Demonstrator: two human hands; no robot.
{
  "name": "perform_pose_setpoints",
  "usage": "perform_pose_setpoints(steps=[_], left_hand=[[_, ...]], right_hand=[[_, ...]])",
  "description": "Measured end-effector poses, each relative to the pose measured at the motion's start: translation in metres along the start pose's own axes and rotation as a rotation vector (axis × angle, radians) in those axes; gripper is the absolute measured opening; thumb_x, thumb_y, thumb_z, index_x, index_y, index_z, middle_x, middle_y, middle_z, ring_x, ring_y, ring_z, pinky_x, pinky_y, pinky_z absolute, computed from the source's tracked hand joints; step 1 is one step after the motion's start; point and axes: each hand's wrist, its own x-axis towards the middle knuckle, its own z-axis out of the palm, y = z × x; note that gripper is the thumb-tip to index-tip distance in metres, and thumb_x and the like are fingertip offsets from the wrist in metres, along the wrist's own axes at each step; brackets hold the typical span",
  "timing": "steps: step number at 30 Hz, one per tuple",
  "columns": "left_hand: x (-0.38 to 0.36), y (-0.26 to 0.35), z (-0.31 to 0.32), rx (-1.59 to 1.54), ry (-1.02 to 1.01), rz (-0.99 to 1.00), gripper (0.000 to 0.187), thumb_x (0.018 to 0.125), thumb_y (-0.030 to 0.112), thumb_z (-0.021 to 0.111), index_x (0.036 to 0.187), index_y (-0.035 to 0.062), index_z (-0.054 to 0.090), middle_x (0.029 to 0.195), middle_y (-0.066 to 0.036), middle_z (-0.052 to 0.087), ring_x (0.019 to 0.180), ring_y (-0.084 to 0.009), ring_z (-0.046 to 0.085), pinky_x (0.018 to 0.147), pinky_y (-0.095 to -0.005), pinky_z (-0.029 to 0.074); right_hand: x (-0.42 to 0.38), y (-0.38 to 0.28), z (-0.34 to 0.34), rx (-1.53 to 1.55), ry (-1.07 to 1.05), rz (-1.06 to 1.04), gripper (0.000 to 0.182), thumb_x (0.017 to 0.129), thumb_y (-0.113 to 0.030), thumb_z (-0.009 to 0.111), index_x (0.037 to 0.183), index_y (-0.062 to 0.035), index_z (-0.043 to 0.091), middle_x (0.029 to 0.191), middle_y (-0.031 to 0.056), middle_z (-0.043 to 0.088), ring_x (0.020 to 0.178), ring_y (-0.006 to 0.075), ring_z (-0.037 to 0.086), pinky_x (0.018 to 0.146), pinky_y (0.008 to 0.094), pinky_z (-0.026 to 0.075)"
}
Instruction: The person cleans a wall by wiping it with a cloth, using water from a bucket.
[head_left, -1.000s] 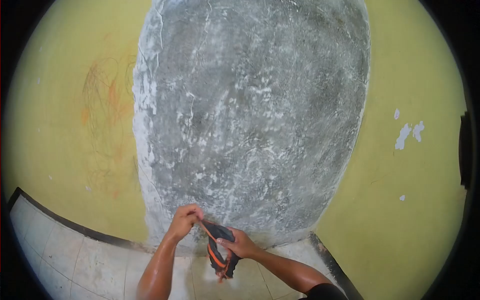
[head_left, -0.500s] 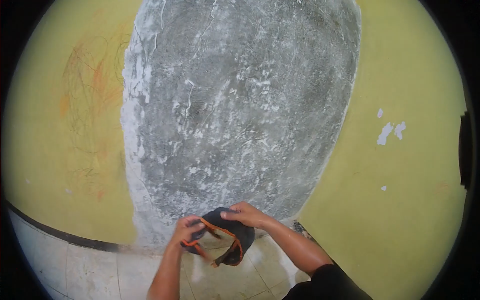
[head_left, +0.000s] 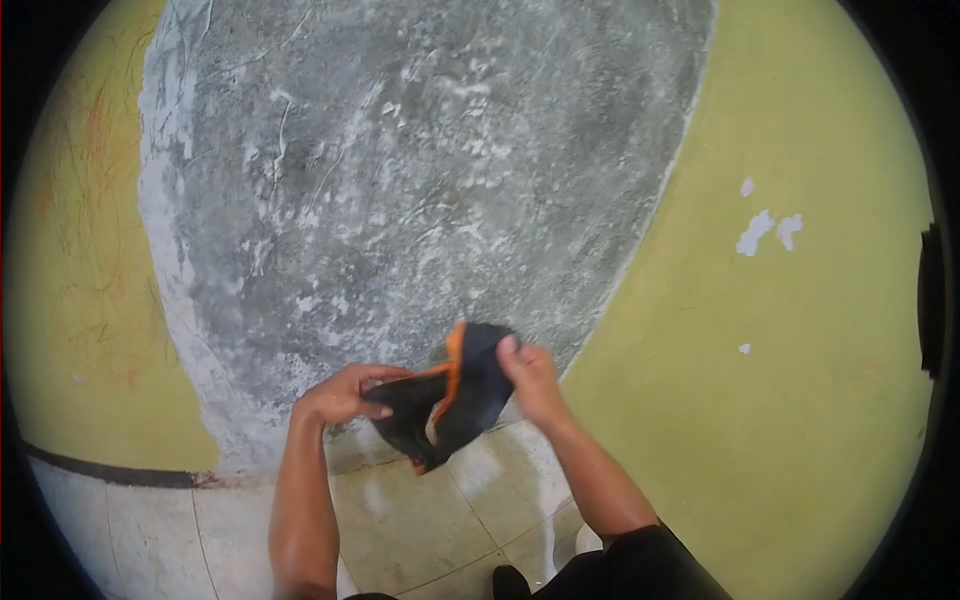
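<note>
A dark, floppy cloth piece with orange edging (head_left: pixel 480 395) is stretched between my hands, in front of the lower wall. Its exact kind is not clear. At its left end, my left hand (head_left: pixel 345 393) is closed on the dark fabric, thumb below and fingers above. My right hand (head_left: pixel 530 378) grips the upper right side, the thumb pressed on the cloth. The fabric is folded and twisted, with a narrow gap showing near its middle.
Ahead stands a wall with a large rough grey patch (head_left: pixel 400 180) between yellow-green painted areas (head_left: pixel 780 400). White chips (head_left: pixel 755 232) mark the paint at right. Below are floor tiles (head_left: pixel 400 530), a dark shoe tip (head_left: pixel 510 582) and a partly hidden white object (head_left: pixel 588 540).
Both hands have risen in view, the right one further and to the right. The open loop of cloth has become folded and flatter. The view has shifted rightward.
</note>
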Motion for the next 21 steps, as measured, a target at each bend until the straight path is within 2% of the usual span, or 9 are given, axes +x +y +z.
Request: perform_pose_setpoints(steps=[2, 4, 9, 11, 12, 15, 17, 20, 21], left_hand=[[0.006, -0.015, -0.009, -0.094, 0.244, 0.056, 0.049, 0.073, -0.008, 0.067, 0.12, 0.0044, 0.059, 0.1, -0.002, 0.059, 0.092, -0.0099, 0.056, 0.083, -0.028, 0.049], [0.003, 0.006, 0.0, -0.484, 0.465, 0.247, 0.031, 0.078, -0.001, 0.066, 0.109, 0.0031, 0.061, 0.086, 0.001, 0.058, 0.081, -0.0099, 0.055, 0.076, -0.026, 0.047], [-0.014, 0.071, 0.011, 0.212, 0.853, -0.044, 0.007, 0.085, 0.008, 0.065, 0.09, 0.0028, 0.065, 0.078, 0.0, 0.062, 0.067, -0.0076, 0.054, 0.062, -0.023, 0.043], [-0.016, 0.077, 0.004, 0.417, 1.077, 0.067, 0.008, 0.085, 0.005, 0.062, 0.093, 0.0013, 0.064, 0.079, -0.001, 0.062, 0.071, -0.0075, 0.056, 0.062, -0.023, 0.045], [-0.019, 0.075, 0.0, 0.275, 1.06, 0.141, 0.013, 0.083, 0.001, 0.061, 0.096, 0.0007, 0.064, 0.082, -0.002, 0.063, 0.072, -0.0089, 0.058, 0.066, -0.0247, 0.048], [-0.026, 0.095, 0.024, 0.351, 0.992, 0.128, 0.02, 0.081, -0.004, 0.061, 0.099, 0.0012, 0.065, 0.085, -0.003, 0.063, 0.076, -0.0102, 0.06, 0.072, -0.0263, 0.05], [-0.03, 0.106, 0.038, 0.403, 0.935, 0.019, 0.031, 0.076, -0.008, 0.063, 0.106, 0.0025, 0.066, 0.086, -0.002, 0.063, 0.08, -0.0107, 0.06, 0.077, -0.0266, 0.049], [-0.025, 0.098, 0.04, 0.353, 0.502, 0.084, 0.055, 0.066, -0.015, 0.068, 0.116, 0.0067, 0.066, 0.081, 0.0, 0.061, 0.081, -0.0101, 0.059, 0.075, -0.0257, 0.048], [-0.025, 0.094, 0.036, 0.337, 0.495, 0.085, 0.055, 0.066, -0.015, 0.068, 0.116, 0.0067, 0.066, 0.081, 0.0, 0.061, 0.081, -0.0101, 0.059, 0.075, -0.0257, 0.048]], right_hand=[[0.002, -0.021, 0.003, 0.609, -0.041, -0.032, 0.044, 0.098, -0.043, 0.049, 0.096, -0.002, 0.066, 0.087, 0.0011, 0.066, 0.073, 0.0085, 0.061, 0.062, 0.025, 0.049], [0.001, -0.006, 0.007, 0.516, -0.249, 0.079, 0.04, 0.098, -0.039, 0.051, 0.095, -0.002, 0.066, 0.084, 0.0011, 0.067, 0.069, 0.009, 0.061, 0.059, 0.0248, 0.049], [0.053, 0.081, 0.048, 0.468, -0.415, 0.271, 0.031, 0.095, -0.03, 0.057, 0.094, -0.001, 0.066, 0.077, 0.0019, 0.067, 0.062, 0.0096, 0.061, 0.056, 0.0231, 0.048], [0.066, 0.093, 0.064, 0.3, -0.495, 0.267, 0.028, 0.094, -0.027, 0.06, 0.094, 0.0004, 0.066, 0.075, 0.0027, 0.067, 0.061, 0.0086, 0.061, 0.054, 0.0231, 0.047], [0.066, 0.093, 0.075, 0.324, -0.535, 0.265, 0.028, 0.094, -0.027, 0.06, 0.094, 0.0004, 0.066, 0.075, 0.0027, 0.067, 0.061, 0.0086, 0.061, 0.054, 0.0231, 0.047], [0.053, 0.071, 0.091, -0.661, -0.122, -0.27, 0.04, 0.079, -0.029, 0.076, 0.103, 0.001, 0.064, 0.099, 0.0076, 0.067, 0.087, 0.0196, 0.064, 0.072, 0.0373, 0.05], [0.05, 0.067, 0.097, -0.356, -0.094, -0.486, 0.048, 0.073, -0.03, 0.08, 0.106, 0.0, 0.063, 0.105, 0.0068, 0.064, 0.099, 0.0241, 0.061, 0.083, 0.0399, 0.046], [0.038, 0.063, 0.105, 0.606, -0.551, -0.427, 0.042, 0.077, -0.025, 0.078, 0.107, 0.0004, 0.062, 0.1, 0.0051, 0.064, 0.096, 0.0192, 0.06, 0.085, 0.0338, 0.045], [0.034, 0.072, 0.108, 0.509, -0.862, -0.301, 0.04, 0.079, -0.023, 0.075, 0.108, 0.0009, 0.062, 0.1, 0.0049, 0.064, 0.096, 0.0163, 0.058, 0.086, 0.0318, 0.044]])
